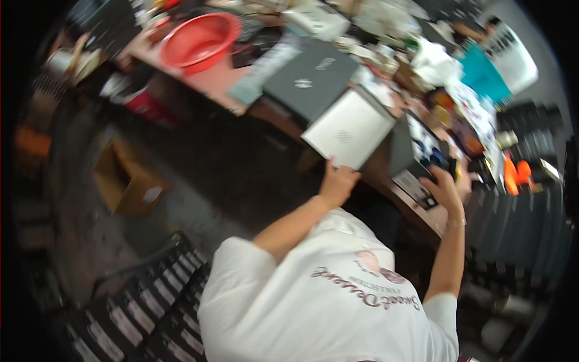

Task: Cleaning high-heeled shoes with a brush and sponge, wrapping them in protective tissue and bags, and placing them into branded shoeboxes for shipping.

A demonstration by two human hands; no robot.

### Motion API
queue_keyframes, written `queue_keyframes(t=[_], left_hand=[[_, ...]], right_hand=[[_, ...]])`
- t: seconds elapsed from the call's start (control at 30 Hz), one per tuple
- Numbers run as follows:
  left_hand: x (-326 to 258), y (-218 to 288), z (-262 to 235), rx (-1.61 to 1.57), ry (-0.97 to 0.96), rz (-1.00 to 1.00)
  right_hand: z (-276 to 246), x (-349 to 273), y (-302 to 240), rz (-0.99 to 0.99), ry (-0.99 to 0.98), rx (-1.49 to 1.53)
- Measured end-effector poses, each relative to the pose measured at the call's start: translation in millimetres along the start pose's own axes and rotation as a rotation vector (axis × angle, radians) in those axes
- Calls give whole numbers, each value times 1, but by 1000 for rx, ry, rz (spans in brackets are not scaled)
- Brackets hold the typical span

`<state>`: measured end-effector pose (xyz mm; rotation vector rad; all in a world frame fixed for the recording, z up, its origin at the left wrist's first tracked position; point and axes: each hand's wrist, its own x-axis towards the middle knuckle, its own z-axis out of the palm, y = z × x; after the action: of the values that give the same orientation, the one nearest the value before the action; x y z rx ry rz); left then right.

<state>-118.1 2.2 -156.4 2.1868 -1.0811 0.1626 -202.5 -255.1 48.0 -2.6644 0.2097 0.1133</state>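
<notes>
My left hand (339, 184) is closed on the near edge of a flat white panel with a dark rim, which looks like a box lid (350, 130) seen from the inside. The lid tilts at the table edge, beside a closed dark grey box (310, 78). To its right stands an open dark grey box (405, 148) with white and dark blue contents, too blurred to name. My right hand (445, 190) is at the near right side of that open box, fingers spread and slightly bent, with nothing visible in them.
A red basin (202, 42) stands at the table's far left. Plastic bags, a teal bin (485, 72) and orange items (517, 174) crowd the right. On the floor lies an open cardboard box (126, 181). Black racks with pale strips (142, 308) stand at lower left.
</notes>
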Motion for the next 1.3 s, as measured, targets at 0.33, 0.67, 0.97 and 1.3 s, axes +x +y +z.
queue_keyframes(t=[0.33, 0.67, 0.97, 1.3], left_hand=[[23, 27, -32, -180, 70, -75], [88, 64, -51, -795, -7, 51], [71, 52, -29, -573, -76, -104], [128, 109, -37, -1979, -797, -994]], right_hand=[[-28, 19, -6, 9, -55, 50], [6, 7, -3, -37, 20, 157], [52, -38, 26, 311, 269, 869], [29, -72, -18, -190, 358, 534]])
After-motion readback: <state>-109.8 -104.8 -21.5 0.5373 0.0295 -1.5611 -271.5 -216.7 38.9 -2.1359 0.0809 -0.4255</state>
